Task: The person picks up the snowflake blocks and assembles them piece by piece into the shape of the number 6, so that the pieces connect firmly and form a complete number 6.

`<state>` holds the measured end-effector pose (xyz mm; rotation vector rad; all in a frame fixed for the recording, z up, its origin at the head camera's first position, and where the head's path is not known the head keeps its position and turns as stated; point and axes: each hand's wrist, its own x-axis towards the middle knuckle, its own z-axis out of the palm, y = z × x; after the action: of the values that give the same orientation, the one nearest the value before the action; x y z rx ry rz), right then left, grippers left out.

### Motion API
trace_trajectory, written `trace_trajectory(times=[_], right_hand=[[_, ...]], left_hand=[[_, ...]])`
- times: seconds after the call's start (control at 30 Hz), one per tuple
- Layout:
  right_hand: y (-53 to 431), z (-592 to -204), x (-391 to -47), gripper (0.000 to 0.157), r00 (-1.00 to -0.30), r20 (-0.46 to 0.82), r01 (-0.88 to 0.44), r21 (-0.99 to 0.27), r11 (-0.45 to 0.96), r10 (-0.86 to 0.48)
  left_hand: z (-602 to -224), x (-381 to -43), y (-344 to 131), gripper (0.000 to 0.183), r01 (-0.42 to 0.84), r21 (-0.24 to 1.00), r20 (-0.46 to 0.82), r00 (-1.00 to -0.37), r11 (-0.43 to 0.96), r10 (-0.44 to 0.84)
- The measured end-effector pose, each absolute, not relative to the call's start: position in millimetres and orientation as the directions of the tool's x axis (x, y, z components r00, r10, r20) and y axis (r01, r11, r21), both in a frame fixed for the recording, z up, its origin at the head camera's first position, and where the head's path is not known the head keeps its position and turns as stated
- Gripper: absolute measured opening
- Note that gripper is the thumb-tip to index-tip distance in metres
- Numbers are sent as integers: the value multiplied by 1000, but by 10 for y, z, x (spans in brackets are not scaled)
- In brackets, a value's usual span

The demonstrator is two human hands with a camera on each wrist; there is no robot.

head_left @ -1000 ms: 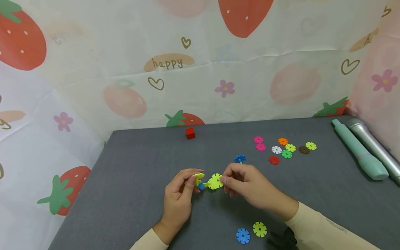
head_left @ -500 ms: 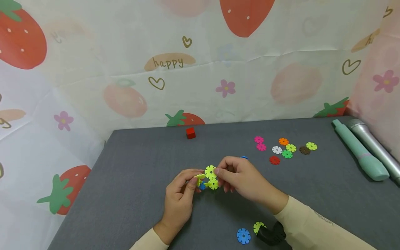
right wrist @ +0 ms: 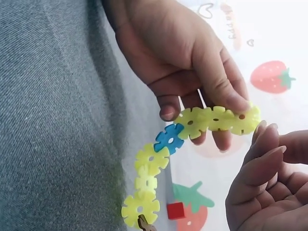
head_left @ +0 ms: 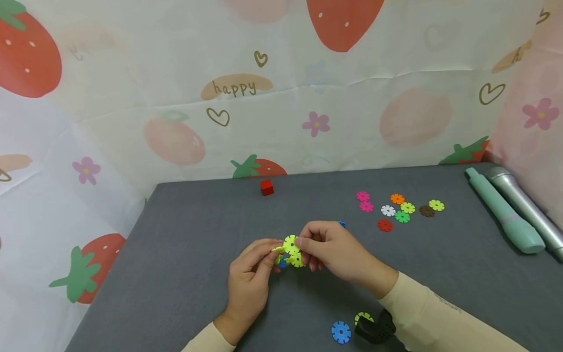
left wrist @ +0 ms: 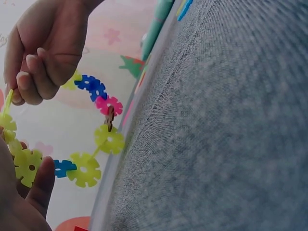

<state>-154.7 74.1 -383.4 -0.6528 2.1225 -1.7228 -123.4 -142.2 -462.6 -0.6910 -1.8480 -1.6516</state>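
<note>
A chain of notched plastic discs [left wrist: 83,169], mostly yellow-green with some blue, pink and brown, hangs between my hands. My left hand [head_left: 249,276] grips yellow-green discs at one part of it, thumb on top, as the right wrist view shows. Close by on the right, my right hand [head_left: 338,249] pinches a yellow-green disc [head_left: 291,244] between thumb and fingertips. Just below it is another yellow-green disc [head_left: 296,259]. In the head view my right hand hides much of the chain. Whether the pinched disc is joined to the left-hand end I cannot tell.
Several loose discs [head_left: 402,216] lie at the back right. A red cube [head_left: 267,187] sits near the back edge. A green tapered object [head_left: 506,210] and a silver microphone [head_left: 528,205] lie far right. A blue disc [head_left: 340,332] lies in front, beside a partly covered yellow-green one.
My right hand has moved left, bringing its yellow-green disc up close to the left hand's fingers. The left hand has stayed nearly in place. My right wrist camera now covers part of a front disc.
</note>
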Motion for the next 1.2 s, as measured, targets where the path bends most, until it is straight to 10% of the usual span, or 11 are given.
trace_trajectory(times=[0.6, 1.2], right_hand=[[633, -3823, -1512, 28, -865, -12, -54, -992, 117, -501], [1538, -3946, -1350, 14, -870, 137, -219, -968, 122, -473]], left_hand=[[-4591, -1193, -1460, 24, 597, 785, 603, -798, 163, 19], [-4656, -1220, -1437, 26, 456, 890, 456, -890, 4, -23]])
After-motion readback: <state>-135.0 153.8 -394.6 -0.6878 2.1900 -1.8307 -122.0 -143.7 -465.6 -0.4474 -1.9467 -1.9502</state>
